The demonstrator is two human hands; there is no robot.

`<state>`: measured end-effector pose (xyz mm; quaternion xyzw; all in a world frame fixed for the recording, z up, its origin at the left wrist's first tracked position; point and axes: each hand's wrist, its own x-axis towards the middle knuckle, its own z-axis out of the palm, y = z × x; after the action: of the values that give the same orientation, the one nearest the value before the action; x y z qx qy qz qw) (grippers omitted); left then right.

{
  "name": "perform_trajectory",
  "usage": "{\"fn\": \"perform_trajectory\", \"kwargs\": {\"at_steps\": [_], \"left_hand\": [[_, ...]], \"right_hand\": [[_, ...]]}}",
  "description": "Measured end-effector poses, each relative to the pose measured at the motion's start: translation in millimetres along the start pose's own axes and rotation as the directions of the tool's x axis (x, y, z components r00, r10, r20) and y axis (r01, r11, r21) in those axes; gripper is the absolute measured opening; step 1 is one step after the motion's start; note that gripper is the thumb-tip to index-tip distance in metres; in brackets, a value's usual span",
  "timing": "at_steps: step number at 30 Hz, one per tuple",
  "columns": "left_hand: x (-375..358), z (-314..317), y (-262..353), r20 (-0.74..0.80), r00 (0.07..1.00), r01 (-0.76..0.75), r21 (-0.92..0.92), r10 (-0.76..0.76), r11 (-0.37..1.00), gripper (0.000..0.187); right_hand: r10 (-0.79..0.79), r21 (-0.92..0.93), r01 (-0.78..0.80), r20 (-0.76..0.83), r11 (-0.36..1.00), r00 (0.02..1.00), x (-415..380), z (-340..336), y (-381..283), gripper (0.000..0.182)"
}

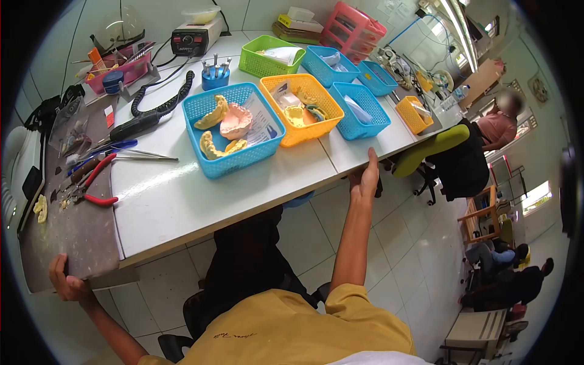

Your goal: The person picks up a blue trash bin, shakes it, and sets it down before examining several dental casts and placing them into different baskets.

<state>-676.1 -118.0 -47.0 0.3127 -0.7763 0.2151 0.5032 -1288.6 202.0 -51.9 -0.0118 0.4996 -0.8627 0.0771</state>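
**Left hand [68, 281] and right hand [364, 177] at the near edge of a white bench [158, 210]**

The left hand bends its fingers over a matte brown panel [79, 237], near left; the right hand has its thumb up, other fingers hidden below the edge. Whether either is clamped, one cannot tell. The glossy, smooth bench stretches between and beyond them. Seven perforated baskets [313, 132] stand centre to right: four blue, two yellow, one green. The nearest blue one holds one pink cast [236, 123] and at least two curved, yellowish casts [209, 146]. Red-handled pliers [101, 170], one pair, lie left.

free: white tabletop [159, 208], front | blocked left: red-handled pliers [100, 170] | rear: nearest blue basket [246, 156]
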Motion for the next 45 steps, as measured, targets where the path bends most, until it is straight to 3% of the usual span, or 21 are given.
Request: {"fn": "perform_trajectory", "kwargs": {"at_steps": [2, 7, 9, 10, 11, 13, 14, 15, 17, 18, 20, 23, 24, 26, 30, 35, 38, 41, 42, 43, 45], "left_hand": [[-10, 0, -12, 0.020, 0.999, 0.046, 0.048, -0.047, 0.998, 0.068], [-12, 0, -1, -0.006, 0.995, 0.102, 0.045, -0.102, 0.994, 0.068], [-5, 1, 30, -0.104, 0.966, 0.254, 0.189, -0.238, 0.949, 0.063], [-2, 1, 52, -0.147, 0.929, 0.365, 0.203, -0.340, 0.909, 0.047], [1, 4, 70, -0.149, 0.929, 0.366, 0.220, -0.339, 0.904, 0.047], [0, 12, 100, -0.389, 0.829, 0.508, 0.228, -0.401, 0.830, 0.050], [-17, 14, 102, -0.378, 0.761, 0.620, 0.184, -0.527, 0.763, 0.062], [-22, 20, 118, -0.386, 0.762, 0.618, 0.194, -0.520, 0.762, 0.062], [-18, 33, 161, -0.367, 0.563, 0.770, -0.095, -0.741, 0.631, 0.077], [-11, 38, 187, -0.379, 0.558, 0.773, -0.087, -0.738, 0.629, 0.077], [6, 48, 242, -0.206, 0.440, 0.840, -0.248, -0.874, 0.482, 0.093], [26, 62, 302, -0.041, 0.326, 0.832, -0.461, -0.944, 0.308, 0.103], [29, 66, 313, -0.053, 0.326, 0.833, -0.456, -0.944, 0.313, 0.103], [33, 76, 332, 0.088, 0.217, 0.843, -0.520, -0.972, 0.141, 0.108], [41, 89, 356, 0.117, 0.188, 0.818, -0.569, -0.975, 0.089, 0.107], [49, 90, 381, 0.303, 0.086, 0.757, -0.639, -0.949, -0.136, 0.097], [49, 94, 409, 0.311, 0.016, 0.710, -0.673, -0.950, -0.208, 0.097], [53, 94, 445, 0.352, 0.075, 0.730, -0.657, -0.933, -0.189, 0.097], [52, 95, 451, 0.369, 0.104, 0.731, -0.659, -0.924, -0.180, 0.106], [49, 98, 454, 0.371, 0.104, 0.736, -0.653, -0.923, -0.180, 0.106], [44, 102, 451, 0.228, 0.057, 0.742, -0.661, -0.972, -0.112, 0.116]], "right_hand": [[-0.014, -0.105, 0.013, -0.004, 0.994, 1.000, -11, 2, -4, 0.074], [0.033, -0.128, -0.029, 0.035, 0.991, 0.999, -14, -10, -12, 0.092], [-0.060, -0.193, 0.073, 0.075, 0.978, 0.995, 0, -18, -16, 0.094], [-0.049, -0.191, 0.065, 0.088, 0.979, 0.995, 12, -22, -19, 0.094], [-0.083, -0.182, 0.092, 0.058, 0.979, 0.995, 28, -28, -25, 0.093], [-0.103, -0.169, 0.107, 0.033, 0.980, 0.994, 60, -44, -39, 0.093], [-0.098, -0.133, 0.097, 0.000, 0.986, 0.995, 81, -54, -47, 0.090], [-0.093, -0.096, 0.089, -0.033, 0.991, 0.995, 102, -64, -55, 0.087], [-0.047, -0.043, 0.045, -0.039, 0.998, 0.998, 156, -93, -65, 0.084], [-0.009, 0.002, 0.010, -0.049, 1.000, 0.999, 176, -102, -66, 0.081], [-0.045, -0.009, 0.045, 0.023, 0.999, 0.999, 198, -114, -67, 0.080], [-0.082, -0.027, 0.085, 0.080, 0.996, 0.993, 193, -118, -74, 0.082], [-0.066, -0.036, 0.069, 0.088, 0.997, 0.994, 191, -120, -75, 0.083], [-0.044, -0.042, 0.049, 0.104, 0.998, 0.994, 189, -120, -76, 0.084], [-0.025, -0.090, 0.032, 0.074, 0.995, 0.997, 188, -124, -76, 0.094], [-0.001, -0.102, 0.009, 0.079, 0.995, 0.997, 180, -122, -82, 0.102], [-0.007, -0.096, 0.017, 0.107, 0.995, 0.994, 177, -130, -82, 0.108], [-0.051, -0.108, 0.067, 0.139, 0.992, 0.989, 181, -147, -71, 0.095], [-0.049, -0.112, 0.064, 0.130, 0.992, 0.990, 182, -154, -67, 0.095], [-0.128, -0.174, 0.157, 0.170, 0.972, 0.977, 182, -163, -64, 0.085], [-0.193, -0.234, 0.241, 0.208, 0.942, 0.959, 189, -178, -68, 0.076]]}}
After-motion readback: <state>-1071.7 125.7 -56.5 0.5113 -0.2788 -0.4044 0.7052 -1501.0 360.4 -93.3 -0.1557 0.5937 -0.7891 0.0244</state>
